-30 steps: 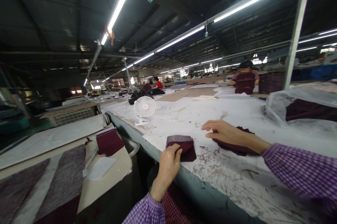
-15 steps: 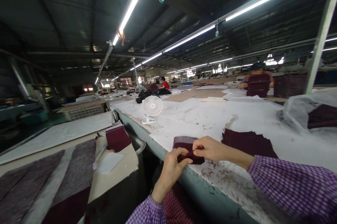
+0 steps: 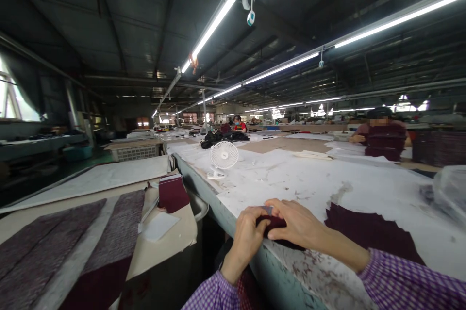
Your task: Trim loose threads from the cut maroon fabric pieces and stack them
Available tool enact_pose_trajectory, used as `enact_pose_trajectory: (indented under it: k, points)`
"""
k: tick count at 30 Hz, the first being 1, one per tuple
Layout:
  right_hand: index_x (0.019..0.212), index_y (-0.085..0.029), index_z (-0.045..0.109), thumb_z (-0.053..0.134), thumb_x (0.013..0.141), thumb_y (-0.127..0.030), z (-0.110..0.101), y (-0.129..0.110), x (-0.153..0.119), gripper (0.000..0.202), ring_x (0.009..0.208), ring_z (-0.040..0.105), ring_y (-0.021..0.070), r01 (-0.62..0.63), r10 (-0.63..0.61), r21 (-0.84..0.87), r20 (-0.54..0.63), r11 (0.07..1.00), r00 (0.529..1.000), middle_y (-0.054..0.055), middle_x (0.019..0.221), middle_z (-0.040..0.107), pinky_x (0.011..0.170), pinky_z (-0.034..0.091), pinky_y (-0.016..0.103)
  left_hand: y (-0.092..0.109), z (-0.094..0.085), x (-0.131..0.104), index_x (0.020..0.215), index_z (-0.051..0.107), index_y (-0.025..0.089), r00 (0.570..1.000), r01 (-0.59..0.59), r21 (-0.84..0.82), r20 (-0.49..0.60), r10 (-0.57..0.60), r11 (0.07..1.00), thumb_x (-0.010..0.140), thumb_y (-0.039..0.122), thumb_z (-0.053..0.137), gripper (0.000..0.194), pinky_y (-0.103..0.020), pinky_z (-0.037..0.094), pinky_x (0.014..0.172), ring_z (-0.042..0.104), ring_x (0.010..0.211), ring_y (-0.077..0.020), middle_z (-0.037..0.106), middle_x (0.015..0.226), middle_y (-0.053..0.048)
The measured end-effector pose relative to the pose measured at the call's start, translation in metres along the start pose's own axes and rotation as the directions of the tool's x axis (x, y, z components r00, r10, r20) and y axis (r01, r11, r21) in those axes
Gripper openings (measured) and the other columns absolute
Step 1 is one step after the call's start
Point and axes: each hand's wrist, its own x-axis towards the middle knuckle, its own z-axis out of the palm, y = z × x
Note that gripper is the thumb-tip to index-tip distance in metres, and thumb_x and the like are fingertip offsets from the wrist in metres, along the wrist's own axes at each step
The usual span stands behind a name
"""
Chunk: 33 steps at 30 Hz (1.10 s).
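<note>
At the near edge of the white-covered table (image 3: 269, 174), both hands are closed on a folded maroon fabric piece (image 3: 275, 222) with a greyish far part. My left hand (image 3: 245, 235) grips its left side, thumb on top near the middle. Across its far side curl the fingers of my right hand (image 3: 302, 225), with the thumb toward me. Much of the piece is hidden under the hands. To the right of my right wrist lies a fanned pile of maroon fabric pieces (image 3: 373, 232).
A small white fan (image 3: 224, 155) stands on the table, with black items (image 3: 224, 138) behind it. On the left, a lower surface holds maroon and speckled grey fabric (image 3: 116, 232), a maroon stack (image 3: 174, 194) and white paper (image 3: 160, 226). Across the table sits a co-worker (image 3: 382, 133).
The view has swung left and slightly up. My right hand has gone from pinching the fabric's near part to curling over its far side, and the fabric is now more covered.
</note>
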Motion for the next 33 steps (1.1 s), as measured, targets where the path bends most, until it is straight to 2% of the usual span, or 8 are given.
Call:
enact_pose_trajectory:
  k: [3,5,8,12,17,24,27,33]
  points:
    - [0.107,-0.021,0.06,0.056,0.074,-0.027,0.006,-0.001,0.01,0.034,0.076,0.059,0.0195,-0.067,0.067,-0.005,-0.016,0.998,0.998,0.003,0.086,0.066,0.067,0.039,0.028,0.0,-0.004,0.0,0.084,0.059,0.017,0.956,-0.004,0.004,-0.294,0.005,1.0,0.081,0.018,0.057,0.003,-0.03,0.044,0.076,0.056,0.08,-0.0162,0.06,0.083,-0.002]
    - [0.097,-0.022,0.064,0.051,0.076,-0.024,0.006,0.002,0.014,0.024,0.077,0.058,0.0185,-0.041,0.041,0.01,-0.015,0.999,0.999,0.003,0.087,0.066,0.067,0.038,0.027,-0.003,-0.01,-0.003,0.077,0.057,0.017,0.934,-0.028,0.036,-0.356,0.039,0.999,0.085,0.023,0.054,0.011,-0.029,0.043,0.073,0.054,0.076,-0.0158,0.058,0.077,-0.002]
    - [0.079,-0.02,0.065,0.048,0.077,-0.024,0.005,0.005,0.016,0.017,0.07,0.056,0.0167,0.002,-0.002,0.03,0.015,1.0,1.0,0.002,0.077,0.065,0.062,0.036,0.025,-0.001,-0.017,-0.011,0.077,0.06,0.017,0.966,-0.183,0.078,-0.169,0.194,0.98,0.089,0.025,0.05,0.017,-0.03,0.043,0.073,0.054,0.079,-0.0166,0.06,0.077,-0.003]
    - [0.066,-0.017,0.06,0.048,0.079,-0.033,0.012,0.005,0.017,0.024,0.061,0.05,0.0155,-0.032,0.023,0.107,0.078,0.994,0.997,0.0,0.061,0.058,0.053,0.032,0.024,0.011,-0.015,-0.018,0.088,0.065,0.019,0.953,-0.294,0.193,-0.021,0.303,0.936,0.09,0.029,0.049,0.019,-0.032,0.041,0.076,0.052,0.082,-0.0182,0.062,0.082,-0.005]
    - [0.073,-0.017,0.057,0.047,0.077,-0.026,0.028,0.016,0.02,0.014,0.065,0.053,0.0158,-0.017,-0.019,0.262,0.135,0.965,0.991,0.001,0.069,0.061,0.059,0.038,0.026,0.011,-0.006,-0.03,0.086,0.065,0.018,0.969,-0.248,0.365,0.107,0.225,0.897,0.089,0.031,0.051,0.02,-0.036,0.038,0.075,0.052,0.081,-0.0205,0.063,0.081,-0.005]
    - [0.076,-0.019,0.048,0.042,0.08,-0.024,0.035,0.04,0.026,0.009,0.074,0.056,0.0181,-0.241,0.258,0.241,-0.044,0.94,0.965,0.002,0.075,0.06,0.067,0.041,0.029,-0.001,-0.003,-0.04,0.086,0.068,0.021,0.979,-0.162,0.47,0.187,0.081,0.868,0.088,0.03,0.052,0.019,-0.04,0.038,0.075,0.053,0.08,-0.0224,0.065,0.079,-0.005]
    - [0.078,-0.02,0.048,0.04,0.079,-0.022,0.035,0.042,0.025,0.009,0.075,0.057,0.0187,-0.201,0.222,0.229,-0.069,0.952,0.973,0.002,0.075,0.06,0.069,0.041,0.03,-0.002,0.001,-0.028,0.075,0.067,0.019,0.979,-0.176,0.49,0.177,0.1,0.854,0.088,0.027,0.051,0.022,-0.039,0.041,0.077,0.052,0.083,-0.0228,0.062,0.08,-0.006]
    - [0.093,-0.019,0.052,0.042,0.08,-0.022,0.027,0.024,0.021,0.017,0.08,0.059,0.0192,-0.139,0.146,0.162,-0.037,0.977,0.989,0.004,0.083,0.065,0.072,0.041,0.03,-0.013,0.017,-0.014,0.077,0.065,0.015,0.951,-0.24,0.468,0.289,0.109,0.851,0.086,0.015,0.048,0.019,-0.032,0.047,0.079,0.055,0.087,-0.0196,0.062,0.088,-0.006]
